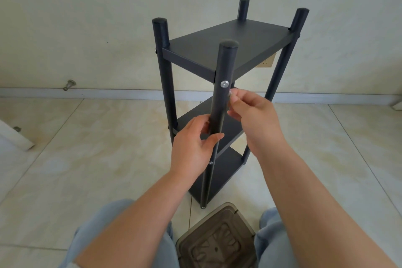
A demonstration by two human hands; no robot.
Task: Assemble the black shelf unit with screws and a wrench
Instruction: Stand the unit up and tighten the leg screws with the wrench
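The black shelf unit (226,43) stands upright on the tiled floor, with three shelves and four round posts. My left hand (193,143) grips the near front post (221,102) at mid height, thumb across its front. My right hand (250,109) pinches a small silvery part, likely a screw (230,93), against the right side of that post, just under the top shelf. A silver screw head (225,84) sits in the post's front at top-shelf level. Another screw head (210,162) shows lower on the same post. No wrench is visible.
A brown plastic stool (217,239) sits between my knees, right by the unit's front foot. The wall and white skirting (108,93) run behind. A metal door stop (70,84) sticks out at the left, and a white panel edge (15,137) lies far left.
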